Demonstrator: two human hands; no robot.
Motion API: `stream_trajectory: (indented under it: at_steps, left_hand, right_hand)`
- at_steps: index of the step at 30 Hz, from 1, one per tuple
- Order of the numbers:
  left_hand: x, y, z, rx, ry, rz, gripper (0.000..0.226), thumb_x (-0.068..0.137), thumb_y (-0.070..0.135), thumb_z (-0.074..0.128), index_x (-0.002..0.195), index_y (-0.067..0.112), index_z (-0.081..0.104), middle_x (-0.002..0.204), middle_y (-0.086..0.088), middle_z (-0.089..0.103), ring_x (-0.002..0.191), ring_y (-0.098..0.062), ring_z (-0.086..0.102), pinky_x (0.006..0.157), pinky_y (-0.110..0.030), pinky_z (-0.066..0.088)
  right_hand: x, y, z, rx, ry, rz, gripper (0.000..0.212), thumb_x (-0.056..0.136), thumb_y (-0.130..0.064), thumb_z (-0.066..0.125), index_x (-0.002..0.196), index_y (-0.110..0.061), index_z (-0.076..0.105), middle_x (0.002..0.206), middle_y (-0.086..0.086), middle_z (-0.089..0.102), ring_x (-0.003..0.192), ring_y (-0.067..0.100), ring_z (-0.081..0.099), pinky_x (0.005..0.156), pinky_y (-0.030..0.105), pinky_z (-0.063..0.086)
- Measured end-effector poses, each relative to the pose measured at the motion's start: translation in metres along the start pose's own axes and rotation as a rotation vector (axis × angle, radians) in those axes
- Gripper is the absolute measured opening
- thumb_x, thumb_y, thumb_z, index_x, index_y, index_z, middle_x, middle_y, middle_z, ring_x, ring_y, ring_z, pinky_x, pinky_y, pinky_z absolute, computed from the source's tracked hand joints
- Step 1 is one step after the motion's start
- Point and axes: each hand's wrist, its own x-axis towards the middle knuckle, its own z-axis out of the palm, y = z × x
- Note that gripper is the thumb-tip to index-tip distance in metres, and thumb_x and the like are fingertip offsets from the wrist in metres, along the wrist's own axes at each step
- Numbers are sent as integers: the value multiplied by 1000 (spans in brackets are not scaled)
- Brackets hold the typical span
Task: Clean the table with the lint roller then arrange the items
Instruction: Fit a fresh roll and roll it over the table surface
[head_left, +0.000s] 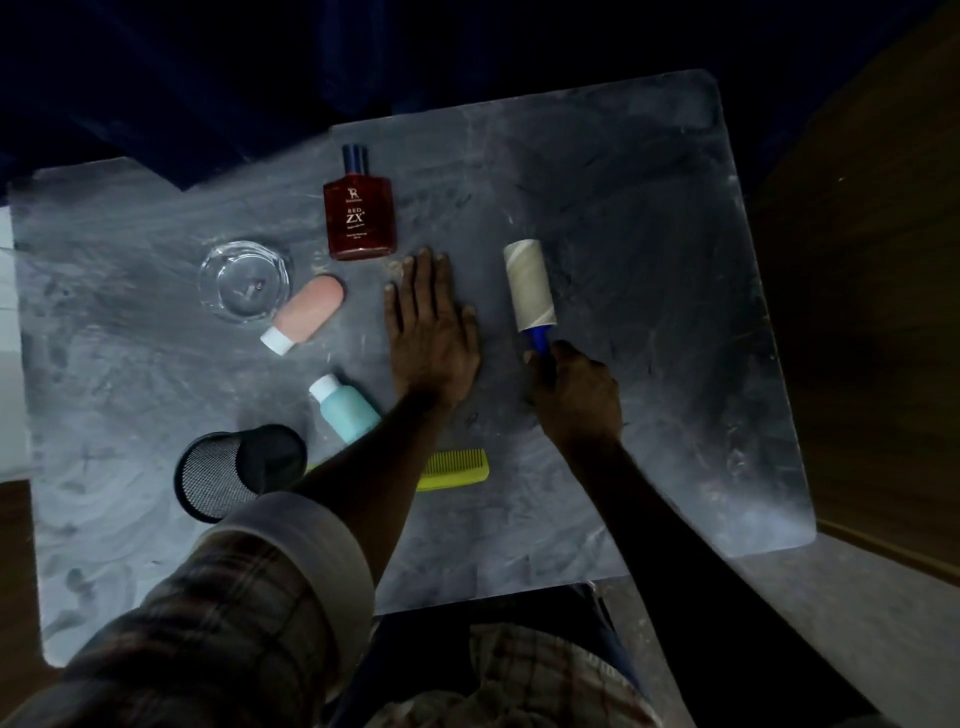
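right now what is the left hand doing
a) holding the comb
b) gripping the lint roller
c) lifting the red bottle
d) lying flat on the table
d: the left hand lies palm down, fingers spread, on the table, while the right hand holds the lint roller.

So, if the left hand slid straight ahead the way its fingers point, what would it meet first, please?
Probably the red perfume bottle: the left hand lies flat on the table, fingertips just short of the bottle's near right corner. It might only graze it.
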Motion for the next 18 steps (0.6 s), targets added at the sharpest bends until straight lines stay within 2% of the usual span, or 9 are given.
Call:
stream_trajectory:
  at_steps: [4, 9, 13, 15, 18]
  left_hand:
    - [-1, 2, 0, 26, 17, -8, 70, 107, 40, 33, 170, 12, 20, 179, -11, 19, 167, -28, 17, 137, -52, 10]
    - [0, 6, 1, 28, 22, -9, 71, 106, 41, 32, 170, 12, 21, 179, -11, 20, 167, -28, 19, 136, -52, 11]
    - [0, 6, 3, 32, 43, -6, 71, 106, 40, 37, 170, 12, 23, 178, -11, 22, 166, -29, 21, 136, -53, 12]
    - [0, 5, 4, 29, 48, -3, 71, 106, 40, 37, 169, 12, 23, 178, -11, 22, 166, -29, 21, 136, -53, 12]
    - [1, 6, 5, 39, 49, -3, 71, 105, 42, 35, 169, 13, 22, 179, -10, 21, 166, -28, 21, 136, -53, 12]
  right_hand:
    - [11, 25, -17, -12, 55, 11, 38, 102, -46, 51, 106, -12, 68, 96, 14, 75, 89, 38, 71, 75, 39, 53]
    - [23, 61, -40, -23, 83, 76, 42, 101, -50, 51, 105, -12, 68, 97, 16, 75, 92, 39, 70, 78, 40, 52]
    - [35, 88, -51, -54, 89, 184, 43, 100, -56, 49, 103, -18, 67, 97, 10, 73, 88, 31, 68, 73, 30, 36]
    - [41, 102, -54, 1, 90, 244, 41, 99, -57, 49, 102, -20, 66, 95, 8, 71, 76, 22, 59, 71, 29, 36]
    - [46, 125, -60, -9, 126, 296, 42, 98, -58, 50, 111, -21, 65, 100, 5, 69, 79, 13, 52, 71, 30, 39]
